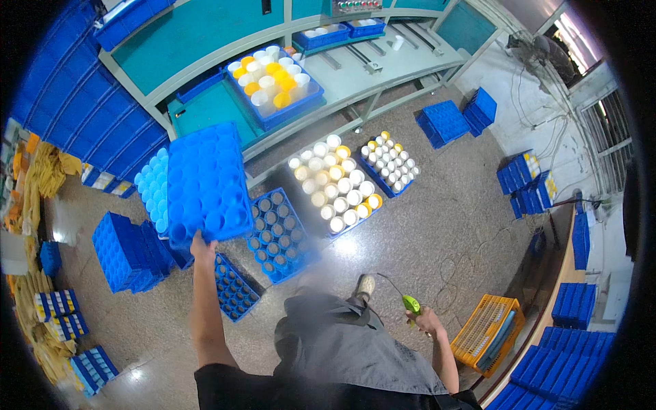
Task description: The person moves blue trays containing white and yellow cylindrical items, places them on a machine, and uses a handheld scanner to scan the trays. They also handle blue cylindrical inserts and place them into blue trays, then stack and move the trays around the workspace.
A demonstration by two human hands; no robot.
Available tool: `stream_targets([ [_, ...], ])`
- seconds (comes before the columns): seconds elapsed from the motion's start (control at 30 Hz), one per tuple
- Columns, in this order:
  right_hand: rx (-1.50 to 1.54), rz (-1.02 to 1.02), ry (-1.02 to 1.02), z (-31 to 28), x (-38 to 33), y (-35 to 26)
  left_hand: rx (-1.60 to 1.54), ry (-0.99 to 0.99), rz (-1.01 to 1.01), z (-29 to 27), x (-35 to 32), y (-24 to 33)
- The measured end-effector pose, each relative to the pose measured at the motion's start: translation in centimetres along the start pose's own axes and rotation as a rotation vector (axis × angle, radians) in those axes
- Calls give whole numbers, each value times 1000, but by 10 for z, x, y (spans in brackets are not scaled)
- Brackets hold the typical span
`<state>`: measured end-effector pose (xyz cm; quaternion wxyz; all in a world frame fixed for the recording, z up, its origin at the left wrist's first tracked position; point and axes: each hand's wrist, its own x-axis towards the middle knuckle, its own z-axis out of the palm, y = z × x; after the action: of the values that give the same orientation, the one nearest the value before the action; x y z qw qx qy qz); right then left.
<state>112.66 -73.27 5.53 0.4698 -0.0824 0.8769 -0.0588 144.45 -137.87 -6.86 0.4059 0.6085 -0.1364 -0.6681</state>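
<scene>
My left hand (202, 247) grips the near edge of a blue tray (208, 181) moulded with rows of round pockets. The raised tray is tilted and partly covers a lighter blue pocketed tray (152, 188) behind it. Low on my right, my right hand (425, 320) is closed around a bright green hand tool (411, 305). A thin dark line runs from the tool toward my shoe; whether it is a cord or a hose I cannot tell. On the floor beyond me stands a crate of white and yellow cups (335, 181).
Blue trays with dark round pockets (277, 236) lie near my feet, beside a smaller crate of cups (389, 162). Stacked blue trays (123, 253) stand at left. A workbench (403, 55) carries another cup crate (273, 82). An orange basket (486, 335) sits right; loose cables (447, 273) trail across the floor.
</scene>
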Motion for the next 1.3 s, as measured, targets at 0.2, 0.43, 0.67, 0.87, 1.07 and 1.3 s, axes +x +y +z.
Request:
stream_targets([
  [0.2, 232, -39, 11, -64, 52, 13, -169, -224, 110, 162, 56, -22],
  [0.43, 263, -61, -13, -165, 176, 76, 732, -903, 312, 235, -52, -252],
  [0.67, 374, -19, -6, -279, 261, 133, 1125, -1077, -54, 291, -175, -388],
  [0.87, 458, -81, -3, -349, 348, 141, 973, -542, 699, 352, -90, -292],
  [1.07, 484, -329, -168, -412, 410, 149, 23, 143, 366, 371, 14, -155],
  [1.3, 214, -27, -169, -508, 481, 5, -548, 351, 370, 407, 93, -77],
])
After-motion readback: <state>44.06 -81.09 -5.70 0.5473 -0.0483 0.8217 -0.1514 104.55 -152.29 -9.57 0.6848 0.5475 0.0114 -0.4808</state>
